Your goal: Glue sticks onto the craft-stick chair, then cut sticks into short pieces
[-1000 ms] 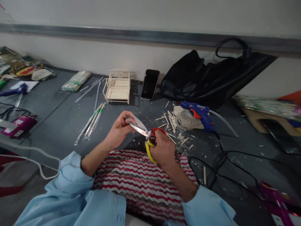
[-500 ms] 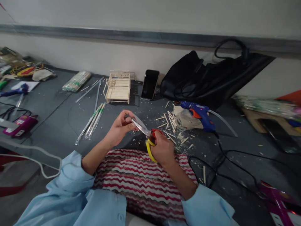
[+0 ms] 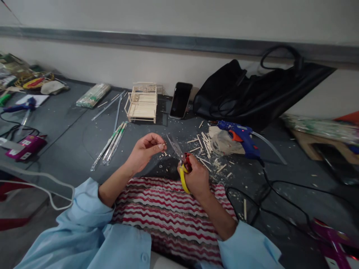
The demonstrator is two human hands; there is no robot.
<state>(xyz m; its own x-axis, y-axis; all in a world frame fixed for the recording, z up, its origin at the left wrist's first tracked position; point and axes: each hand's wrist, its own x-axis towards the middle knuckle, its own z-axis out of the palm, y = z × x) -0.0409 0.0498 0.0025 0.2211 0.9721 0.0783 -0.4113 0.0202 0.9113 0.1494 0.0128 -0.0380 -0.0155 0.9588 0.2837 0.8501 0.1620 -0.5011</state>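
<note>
My right hand [image 3: 196, 178] grips a pair of scissors [image 3: 181, 160] with yellow and red handles, blades closed and pointing up and away. My left hand [image 3: 146, 151] is a little to their left, thumb and fingers pinched on something too small to make out. Both hands hover over the grey table [image 3: 70, 145] just beyond a red and white striped cloth [image 3: 168, 216] on my lap. Cut wooden sticks [image 3: 203, 144] lie scattered to the right of the scissors.
A small wooden stick bench [image 3: 141, 104] and a phone [image 3: 181, 100] stand near the wall. A black bag [image 3: 252, 93] leans behind a blue glue gun [image 3: 241, 136], whose black cord [image 3: 269, 186] loops right. Wrapped sticks [image 3: 110, 144] lie left.
The scissor blades closed and drew away from my left hand, turning more upright. My left hand kept its pinch and stayed nearly in place.
</note>
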